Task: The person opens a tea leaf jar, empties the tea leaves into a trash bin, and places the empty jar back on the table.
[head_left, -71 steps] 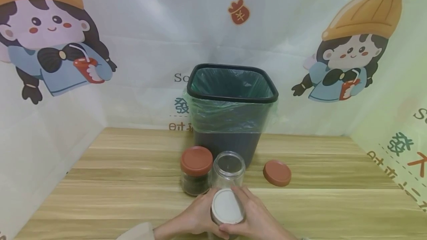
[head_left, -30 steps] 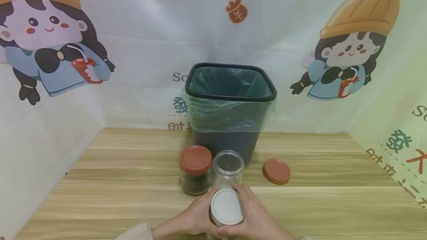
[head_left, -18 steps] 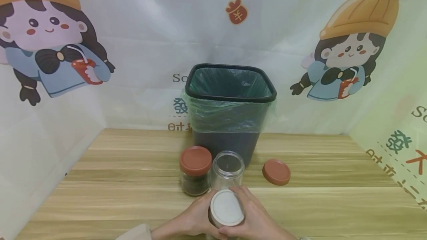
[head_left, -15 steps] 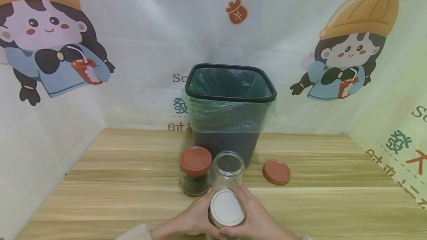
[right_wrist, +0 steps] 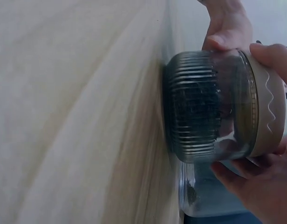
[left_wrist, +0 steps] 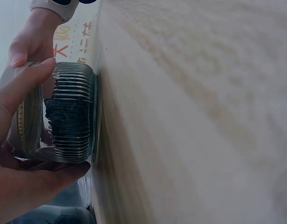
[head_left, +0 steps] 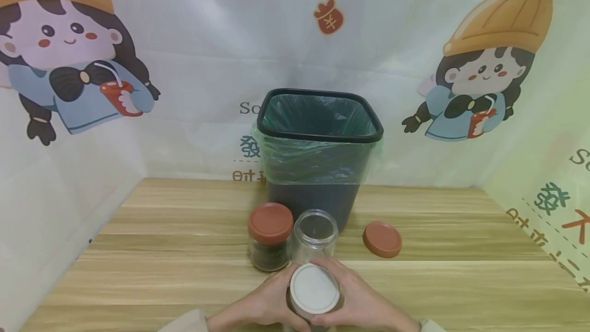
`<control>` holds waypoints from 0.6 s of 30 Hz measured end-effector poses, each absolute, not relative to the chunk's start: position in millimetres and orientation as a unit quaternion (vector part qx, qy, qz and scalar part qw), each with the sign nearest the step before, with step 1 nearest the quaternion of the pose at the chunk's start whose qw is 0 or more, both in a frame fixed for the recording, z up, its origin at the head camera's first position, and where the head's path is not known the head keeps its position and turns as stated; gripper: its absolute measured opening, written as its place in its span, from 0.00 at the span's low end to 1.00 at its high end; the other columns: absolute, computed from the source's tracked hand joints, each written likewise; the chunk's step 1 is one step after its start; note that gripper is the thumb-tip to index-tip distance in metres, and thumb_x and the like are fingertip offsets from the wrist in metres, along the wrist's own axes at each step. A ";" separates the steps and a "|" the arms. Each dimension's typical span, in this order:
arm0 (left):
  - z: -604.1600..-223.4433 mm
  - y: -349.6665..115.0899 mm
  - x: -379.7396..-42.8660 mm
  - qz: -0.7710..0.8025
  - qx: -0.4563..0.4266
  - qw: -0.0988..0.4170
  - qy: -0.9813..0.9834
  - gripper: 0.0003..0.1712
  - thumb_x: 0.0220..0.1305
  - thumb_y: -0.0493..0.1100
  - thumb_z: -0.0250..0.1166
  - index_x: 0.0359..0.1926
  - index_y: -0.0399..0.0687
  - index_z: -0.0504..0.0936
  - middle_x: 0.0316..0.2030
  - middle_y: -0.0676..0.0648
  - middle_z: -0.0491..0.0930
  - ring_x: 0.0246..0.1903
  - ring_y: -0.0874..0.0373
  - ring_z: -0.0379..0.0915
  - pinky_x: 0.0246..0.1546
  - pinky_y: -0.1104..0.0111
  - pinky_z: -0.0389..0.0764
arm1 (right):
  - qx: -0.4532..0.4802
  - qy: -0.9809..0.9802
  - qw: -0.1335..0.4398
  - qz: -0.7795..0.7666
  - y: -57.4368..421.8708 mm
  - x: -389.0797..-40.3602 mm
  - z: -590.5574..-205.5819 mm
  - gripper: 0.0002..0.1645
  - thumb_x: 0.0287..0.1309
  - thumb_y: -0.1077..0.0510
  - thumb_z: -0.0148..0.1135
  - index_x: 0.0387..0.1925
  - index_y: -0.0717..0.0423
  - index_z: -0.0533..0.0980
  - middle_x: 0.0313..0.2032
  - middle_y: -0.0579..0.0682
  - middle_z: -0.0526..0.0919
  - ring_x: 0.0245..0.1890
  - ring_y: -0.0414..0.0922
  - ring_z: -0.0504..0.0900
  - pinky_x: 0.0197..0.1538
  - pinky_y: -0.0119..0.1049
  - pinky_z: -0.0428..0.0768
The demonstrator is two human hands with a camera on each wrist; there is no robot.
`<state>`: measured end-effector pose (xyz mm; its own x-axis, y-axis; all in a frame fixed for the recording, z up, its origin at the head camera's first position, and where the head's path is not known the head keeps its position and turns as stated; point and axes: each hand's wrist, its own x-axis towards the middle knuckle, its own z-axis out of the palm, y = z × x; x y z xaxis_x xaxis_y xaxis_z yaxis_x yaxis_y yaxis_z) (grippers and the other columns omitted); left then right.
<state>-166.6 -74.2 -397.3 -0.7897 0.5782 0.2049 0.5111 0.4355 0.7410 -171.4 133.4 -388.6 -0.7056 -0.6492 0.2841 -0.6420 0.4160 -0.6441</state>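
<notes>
A ribbed glass jar (right_wrist: 199, 105) with a cream lid (head_left: 315, 288) stands upright on the wooden table at the near middle. Dark contents fill its lower part. My left hand (head_left: 272, 301) curls round the jar's left side, thumb towards me. From the right, my right hand (head_left: 355, 296) grips the lid's edge between thumb and fingers. Just beyond stands a clear jar (head_left: 315, 242) with no lid, and left of it a jar with a red-brown lid (head_left: 270, 223) and dark contents. Another red-brown lid (head_left: 382, 240) lies to the right.
Behind the jars stands a dark bin (head_left: 313, 204) with a black rim and a green bag liner (head_left: 318, 160). Printed cloth (head_left: 203, 29) hangs behind the table (head_left: 152, 250) and along both sides.
My right hand has turned a little counter-clockwise round the lid, its fingers shifting left and its thumb right. The left hand and the jars stay nearly in place.
</notes>
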 end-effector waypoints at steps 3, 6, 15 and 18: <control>-397.4 -74.5 -166.7 0.426 0.325 0.045 0.843 0.44 0.26 0.46 0.79 0.49 0.44 0.67 0.44 0.51 0.74 0.45 0.62 0.69 0.49 0.69 0.69 | -0.391 0.834 0.029 -0.389 135.2 -171.8 -387.2 0.49 0.39 0.44 0.69 0.62 0.53 0.58 0.54 0.48 0.69 0.51 0.43 0.69 0.51 0.40 0.71; -397.1 -74.7 -166.1 0.433 0.327 0.050 0.839 0.44 0.27 0.46 0.78 0.49 0.44 0.67 0.45 0.51 0.74 0.45 0.62 0.68 0.50 0.69 0.69 | -0.390 0.831 0.047 -0.394 135.9 -170.3 -385.5 0.50 0.41 0.46 0.69 0.63 0.54 0.55 0.56 0.51 0.67 0.54 0.45 0.68 0.54 0.42 0.69; -396.6 -75.0 -165.6 0.437 0.323 0.058 0.838 0.42 0.30 0.45 0.77 0.50 0.43 0.67 0.46 0.50 0.73 0.46 0.61 0.68 0.50 0.69 0.68 | -0.347 0.853 0.000 -0.390 128.5 -161.9 -386.0 0.57 0.32 0.43 0.73 0.61 0.60 0.56 0.53 0.49 0.69 0.51 0.45 0.69 0.51 0.40 0.71; -396.8 -74.7 -165.4 0.429 0.325 0.048 0.841 0.42 0.30 0.46 0.77 0.50 0.42 0.67 0.45 0.50 0.73 0.45 0.61 0.68 0.49 0.69 0.69 | -0.338 0.865 -0.041 -0.369 124.1 -159.4 -386.5 0.56 0.29 0.38 0.73 0.58 0.59 0.59 0.49 0.43 0.69 0.47 0.41 0.70 0.47 0.38 0.73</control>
<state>-165.4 -74.7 -396.8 -0.7835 0.5888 0.1986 0.5066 0.4203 0.7528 -159.4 124.1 -386.5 -0.7681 -0.5541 0.3211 -0.6152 0.4990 -0.6104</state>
